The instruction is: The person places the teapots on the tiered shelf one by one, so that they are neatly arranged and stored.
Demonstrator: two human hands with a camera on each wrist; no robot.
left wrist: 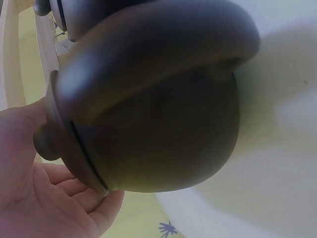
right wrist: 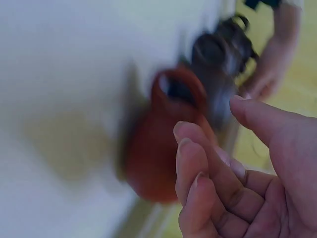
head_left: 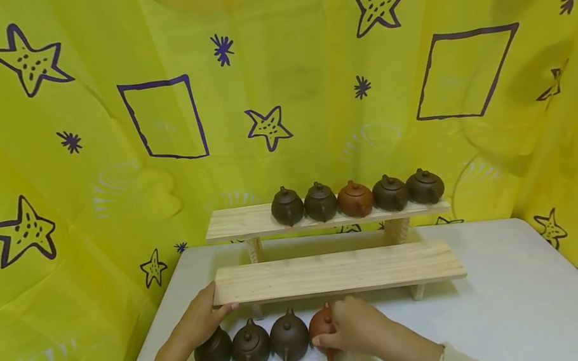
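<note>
Three dark brown teapots and a reddish-brown teapot (head_left: 321, 324) stand in a row on the white table, handles toward me. My right hand (head_left: 358, 326) is beside the red one, its thumb overlapping the pot in the head view. In the right wrist view, a gap separates the thumb from the loosely bent fingers (right wrist: 195, 161), which overlap the pot's side. My left hand (head_left: 200, 319) is at the left end of the lower wooden shelf (head_left: 340, 271), thumb along its front edge. Just below that hand sits the leftmost dark teapot (head_left: 214, 355); the left wrist view shows it large.
Behind the lower shelf, a higher wooden shelf (head_left: 238, 221) bears several dark teapots and one red teapot (head_left: 355, 200) toward its right side. Yellow cloth (head_left: 302, 88) with drawn stars surrounds the white table (head_left: 518, 295) at the back and sides.
</note>
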